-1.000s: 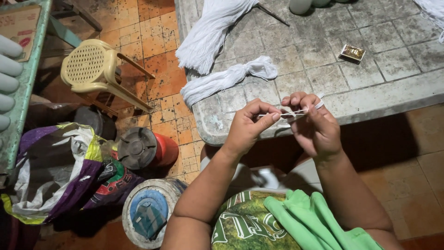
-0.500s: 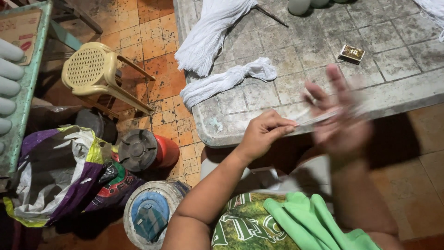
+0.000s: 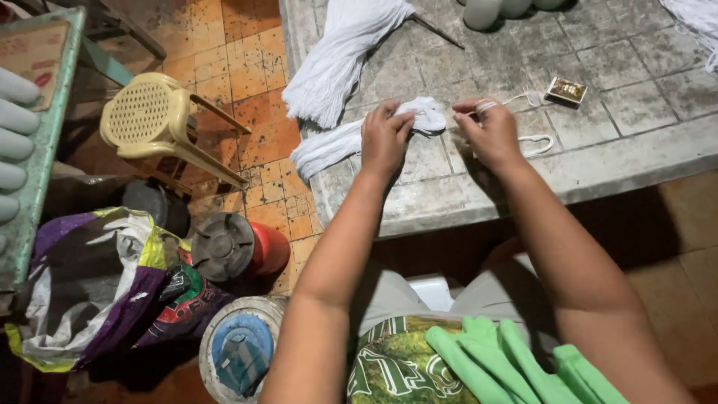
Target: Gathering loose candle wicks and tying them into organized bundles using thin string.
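My left hand (image 3: pixel 385 138) rests on the grey tiled table (image 3: pixel 636 157), its fingers pinching the folded end of a small white thread bundle (image 3: pixel 336 146). My right hand (image 3: pixel 490 131) is just to its right, fingers closed on a white thread (image 3: pixel 535 142) that loops across the table beside it. A larger white thread bundle (image 3: pixel 336 63) lies further back. A small matchbox (image 3: pixel 566 90) sits on the table beyond my right hand.
A cream plastic stool (image 3: pixel 153 123) stands on the orange floor tiles at left. Below it are a red round container (image 3: pixel 239 251), a round tin (image 3: pixel 235 355) and a crumpled sack (image 3: pixel 97 288). Green cloth (image 3: pixel 516 363) lies on my lap.
Both hands have gone from holding a thread taut near the table's front edge to reaching forward onto the table. The left hand has taken hold of the small bundle.
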